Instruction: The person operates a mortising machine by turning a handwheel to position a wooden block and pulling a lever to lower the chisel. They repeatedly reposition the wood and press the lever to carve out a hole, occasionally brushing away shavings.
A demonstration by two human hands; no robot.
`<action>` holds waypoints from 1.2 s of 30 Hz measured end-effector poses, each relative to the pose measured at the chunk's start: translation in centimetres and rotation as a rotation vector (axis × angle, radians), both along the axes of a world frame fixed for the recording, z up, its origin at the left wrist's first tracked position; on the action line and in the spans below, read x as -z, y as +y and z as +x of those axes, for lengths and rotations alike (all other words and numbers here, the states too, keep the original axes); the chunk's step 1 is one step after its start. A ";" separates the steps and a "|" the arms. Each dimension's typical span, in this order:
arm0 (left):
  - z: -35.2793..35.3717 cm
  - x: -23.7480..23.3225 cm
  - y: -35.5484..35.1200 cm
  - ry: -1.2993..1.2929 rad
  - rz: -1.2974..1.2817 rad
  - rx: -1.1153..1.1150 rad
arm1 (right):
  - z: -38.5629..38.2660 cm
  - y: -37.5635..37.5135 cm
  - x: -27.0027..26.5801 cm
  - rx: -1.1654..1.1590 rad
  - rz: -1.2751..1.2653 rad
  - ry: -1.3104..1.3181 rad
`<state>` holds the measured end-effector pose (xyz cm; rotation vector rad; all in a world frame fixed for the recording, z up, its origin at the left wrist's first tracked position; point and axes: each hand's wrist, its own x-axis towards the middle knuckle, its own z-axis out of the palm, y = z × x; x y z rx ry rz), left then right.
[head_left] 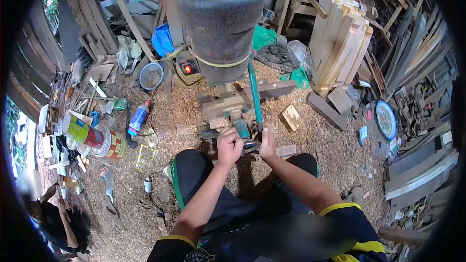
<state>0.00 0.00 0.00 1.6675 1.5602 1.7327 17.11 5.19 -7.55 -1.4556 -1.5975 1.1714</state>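
In front of my knees stands a dark machine [221, 29] with a perforated top cover and a lit red switch [187, 69]. My left hand [230, 146] is closed in a fist at the left side of a small metal handwheel [251, 146]. On the wheel's other side my right hand [267, 144] is closed too, its thumb upward beside the lower end of a green lever [255, 92]. Fingers hide much of the wheel's rim. Beyond the hands, a wooden piece [228, 106] lies across the machine's base under the head.
Wood chips cover the floor. A wood block [291, 118] and dark beam [327, 110] lie right, before stacked pale timber [340, 43]. At left are a blue spray bottle [139, 119], paint cans [109, 140] and a handsaw [109, 191]. Another person [56, 218] sits lower left.
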 end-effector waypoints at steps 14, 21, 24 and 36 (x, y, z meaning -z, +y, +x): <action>0.3 0.1 -0.4 0.000 -0.011 -0.030 | -1.5 1.2 1.4 0.114 0.059 0.022; 0.4 0.7 -0.7 -0.027 0.008 -0.033 | -1.5 1.6 3.4 0.194 0.090 0.088; 0.4 0.9 -0.6 -0.058 -0.018 -0.022 | -1.4 1.8 3.3 0.163 0.049 0.106; 0.6 1.1 -0.7 -0.076 0.005 -0.048 | 1.7 -4.5 -12.9 0.130 0.016 -0.110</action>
